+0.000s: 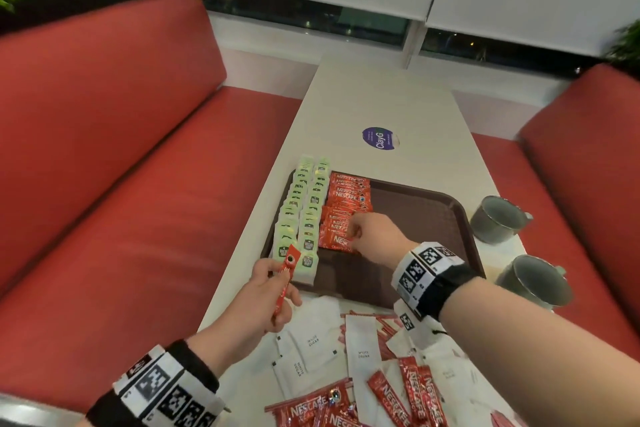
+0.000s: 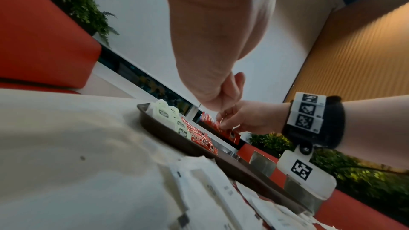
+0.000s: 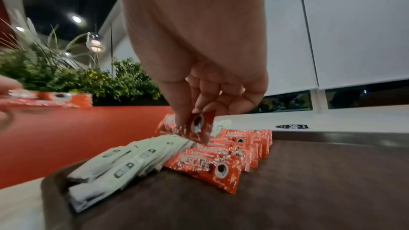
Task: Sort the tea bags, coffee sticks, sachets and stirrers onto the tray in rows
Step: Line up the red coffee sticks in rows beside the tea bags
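Observation:
A brown tray [image 1: 415, 215] holds two rows of green tea bags [image 1: 304, 211] along its left side and a row of red coffee sticks [image 1: 346, 198] beside them. My right hand [image 1: 356, 236] hovers low over the near end of that row and pinches one coffee stick [image 3: 200, 128] by its end between thumb and fingers. My left hand [image 1: 277, 274] is at the tray's near left corner and grips another red coffee stick [image 1: 287, 277], which points up and away from me.
White sugar sachets [image 1: 311, 343] and loose coffee sticks [image 1: 408, 388] lie heaped on the table in front of the tray. Two grey metal cups [image 1: 495, 218] [image 1: 533, 281] stand to the right of the tray. Red benches [image 1: 138, 184] flank the narrow table.

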